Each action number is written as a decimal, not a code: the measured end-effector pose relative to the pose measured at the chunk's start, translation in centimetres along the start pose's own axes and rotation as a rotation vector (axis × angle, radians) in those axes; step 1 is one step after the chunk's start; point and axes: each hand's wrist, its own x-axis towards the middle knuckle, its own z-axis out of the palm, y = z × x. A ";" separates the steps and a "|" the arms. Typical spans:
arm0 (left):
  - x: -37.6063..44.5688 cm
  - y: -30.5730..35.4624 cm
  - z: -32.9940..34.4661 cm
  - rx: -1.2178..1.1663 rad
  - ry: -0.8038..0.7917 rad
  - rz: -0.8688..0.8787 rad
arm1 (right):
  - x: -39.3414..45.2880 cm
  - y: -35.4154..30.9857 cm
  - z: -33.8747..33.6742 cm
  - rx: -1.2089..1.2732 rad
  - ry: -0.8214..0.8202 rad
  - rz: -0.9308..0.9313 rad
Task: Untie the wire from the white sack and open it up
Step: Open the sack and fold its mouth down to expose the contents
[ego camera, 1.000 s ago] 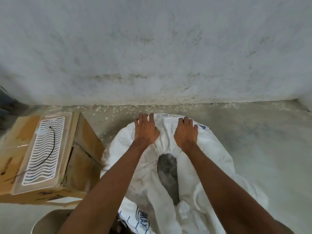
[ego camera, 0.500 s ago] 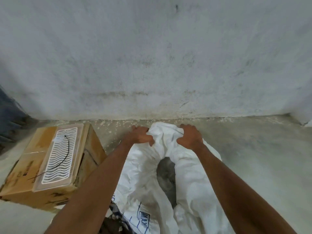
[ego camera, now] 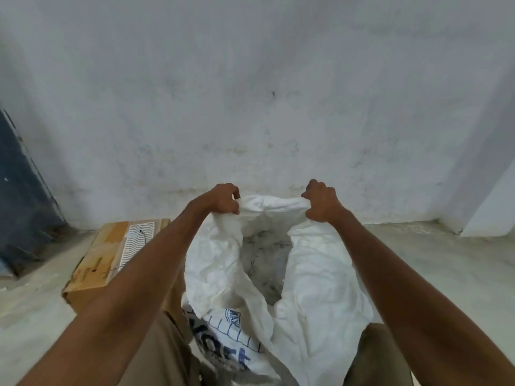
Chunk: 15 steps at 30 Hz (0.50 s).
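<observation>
Nearest the camera, the lower part of the white sack (ego camera: 306, 280) carries blue printed lettering and a grid pattern, creased and partly folded over, lying between the person's legs in brown trousers (ego camera: 156, 352). The sack stands on the concrete floor (ego camera: 434, 263), its woven fabric crumpled into soft folds on both sides. Its mouth gapes open down the middle, and inside shows a grey, dusty mass with thin dark strands; what it is cannot be told.

Both forearms reach forward over the sack to its far rim, which is raised and pulled taut between the hands. The left hand (ego camera: 224, 200) has its grip clenched around a bunched fistful of the rim, fingers curled under and knuckles up. The right hand (ego camera: 320, 203) grips the other end of the same edge in a closed fist, the cloth gathered beneath it. The two hands are apart, with a stretched band of white fabric between them.

To the left of the sack sits a cardboard box (ego camera: 94, 263) on the floor, a thin dark wire (ego camera: 143, 235) lying across the wavy-lined white panel on top. Behind everything rises a scuffed whitish wall (ego camera: 250, 93).
</observation>
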 end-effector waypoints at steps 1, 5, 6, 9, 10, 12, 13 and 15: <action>-0.6 0.4 -0.4 0.024 0.024 0.007 | -0.7 -0.1 -0.4 0.011 -0.023 0.011; -3.0 1.8 -1.7 0.017 0.008 0.026 | -3.0 0.0 -1.4 0.143 -0.078 0.017; -3.5 1.8 -1.7 0.008 -0.018 0.038 | -3.4 0.2 -1.5 0.159 -0.069 0.015; -4.9 1.0 -1.1 -0.072 -0.117 0.062 | -4.5 0.4 -2.5 0.159 -0.060 -0.019; -5.2 0.6 -0.8 -0.111 -0.125 0.076 | -4.8 0.7 -2.6 0.146 -0.057 -0.034; -6.0 0.2 -0.4 -0.118 -0.065 0.118 | -5.5 1.2 -3.1 0.126 -0.022 -0.049; -6.3 0.0 -0.3 -0.082 -0.004 0.133 | -6.0 1.2 -3.5 0.116 0.004 -0.051; -6.5 0.0 -0.1 -0.007 0.147 0.159 | -6.3 1.0 -4.0 0.063 0.072 -0.040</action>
